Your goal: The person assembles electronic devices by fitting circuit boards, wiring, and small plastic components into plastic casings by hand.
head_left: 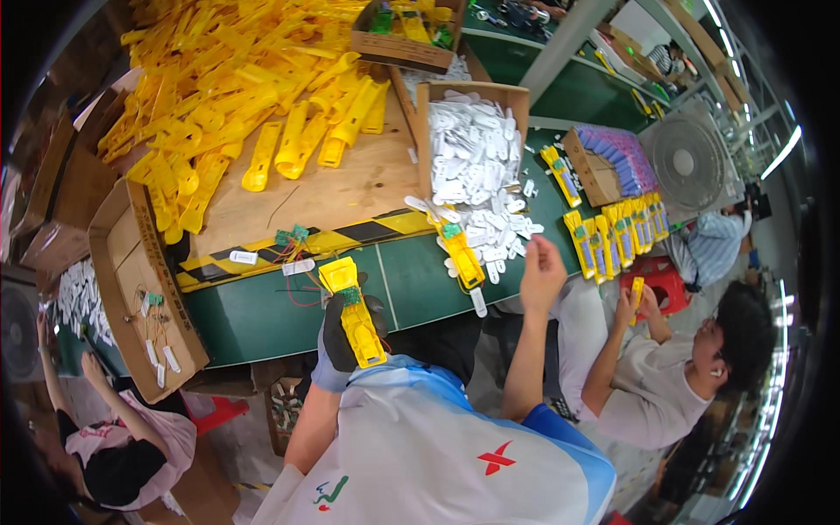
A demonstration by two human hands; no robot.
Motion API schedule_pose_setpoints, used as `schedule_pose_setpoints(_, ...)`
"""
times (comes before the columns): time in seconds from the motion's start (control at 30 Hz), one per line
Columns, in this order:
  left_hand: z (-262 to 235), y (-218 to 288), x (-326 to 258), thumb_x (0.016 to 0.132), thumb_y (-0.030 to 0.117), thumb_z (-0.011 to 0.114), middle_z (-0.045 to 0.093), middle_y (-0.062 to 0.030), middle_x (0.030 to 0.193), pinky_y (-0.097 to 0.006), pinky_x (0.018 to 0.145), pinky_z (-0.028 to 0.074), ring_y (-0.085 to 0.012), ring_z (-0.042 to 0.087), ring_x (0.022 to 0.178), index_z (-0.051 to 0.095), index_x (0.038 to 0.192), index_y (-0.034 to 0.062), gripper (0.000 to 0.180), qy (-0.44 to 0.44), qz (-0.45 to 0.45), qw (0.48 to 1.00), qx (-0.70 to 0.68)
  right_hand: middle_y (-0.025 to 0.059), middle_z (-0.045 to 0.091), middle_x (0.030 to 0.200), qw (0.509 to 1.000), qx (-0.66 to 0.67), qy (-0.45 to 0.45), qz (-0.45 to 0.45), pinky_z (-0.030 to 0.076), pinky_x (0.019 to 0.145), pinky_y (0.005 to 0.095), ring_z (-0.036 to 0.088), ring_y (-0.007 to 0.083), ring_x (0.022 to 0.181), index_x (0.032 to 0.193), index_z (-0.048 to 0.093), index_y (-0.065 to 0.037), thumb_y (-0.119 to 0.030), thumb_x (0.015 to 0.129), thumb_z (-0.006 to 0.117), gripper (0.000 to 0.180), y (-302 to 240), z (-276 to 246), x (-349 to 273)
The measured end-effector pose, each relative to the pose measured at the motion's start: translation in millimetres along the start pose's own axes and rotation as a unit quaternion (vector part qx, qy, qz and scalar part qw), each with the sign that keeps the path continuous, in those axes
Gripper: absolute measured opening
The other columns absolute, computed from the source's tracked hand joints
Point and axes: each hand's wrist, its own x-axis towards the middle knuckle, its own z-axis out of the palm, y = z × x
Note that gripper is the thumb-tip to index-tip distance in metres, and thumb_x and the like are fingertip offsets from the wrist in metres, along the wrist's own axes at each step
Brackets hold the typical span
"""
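— What have the hands got?

— My left hand (343,346), in a dark glove, is closed around a yellow plastic casing (354,313) with a small green board (350,296) seated near its top, held just over the near edge of the desk (262,315). My right hand (541,273) is raised, fingers loosely open, holding nothing I can make out.

— Where's the next part?

— White tabs (481,223) spill from a cardboard box (472,131) just ahead of the right hand, beside another yellow casing (459,254).

— Advice?

— I'd keep the casing level so the board stays seated, and pinch one tab cleanly rather than raking the heap. Yellow casings (227,105) pile further back.
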Motion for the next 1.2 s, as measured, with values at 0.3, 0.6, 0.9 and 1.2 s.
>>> schedule_pose_setpoints(0.3, -10.8, -44.2, 15.5, 0.1, 0.045, 0.045, 0.063, -0.0092, 0.089, -0.034, 0.062, 0.054, -0.0206, 0.063, 0.07, 0.045, 0.137, 0.0091, 0.052, 0.064, 0.012, 0.984, 0.165, 0.0109, 0.066, 0.102, 0.989, -0.107, -0.098, -0.006, 0.05, 0.071, 0.0325, 0.065, 0.0219, 0.082, 0.111, 0.07, -0.008, -0.013, 0.084, 0.069, 0.027, 83.6, -22.4, 52.9)
schedule_pose_setpoints(0.6, -18.2, -43.7, 14.8, 0.099, 0.046, 0.046, 0.064, -0.0076, 0.092, -0.035, 0.064, 0.057, -0.019, 0.065, 0.074, 0.043, 0.141, 0.0098, 0.056, 0.074, 0.008, 0.988, 0.136, 0.0099, 0.064, 0.102, 0.978, -0.138, -0.156, -0.014, 0.05, 0.071, 0.0331, 0.061, 0.0219, 0.075, 0.103, 0.072, -0.007, -0.014, 0.082, 0.073, 0.022, 100.3, -34.4, 89.2)
schedule_pose_setpoints(0.9, -11.3, -21.1, 46.2, 0.097, 0.046, 0.05, 0.064, -0.012, 0.094, -0.038, 0.067, 0.056, -0.024, 0.065, 0.079, 0.048, 0.13, 0.0093, 0.049, 0.012, -0.107, 0.973, 0.206, 0.0071, 0.06, 0.083, 0.976, -0.085, -0.192, -0.06, 0.046, 0.064, 0.026, 0.057, 0.015, 0.071, 0.102, 0.071, -0.003, -0.007, 0.083, 0.073, 0.02, 120.8, -39.8, 85.9)
schedule_pose_setpoints(1.2, -15.7, -34.6, 95.3, 0.1, 0.038, 0.052, 0.064, -0.0126, 0.096, -0.034, 0.068, 0.056, -0.0203, 0.065, 0.077, 0.049, 0.12, 0.0032, 0.04, -0.095, -0.077, 0.977, 0.173, 0.0027, 0.067, 0.092, 0.994, 0.066, 0.076, 0.052, 0.049, 0.072, 0.021, 0.061, 0.0068, 0.08, 0.103, 0.065, 0.003, -0.008, 0.093, 0.066, 0.015, 71.5, -8.4, 17.3)
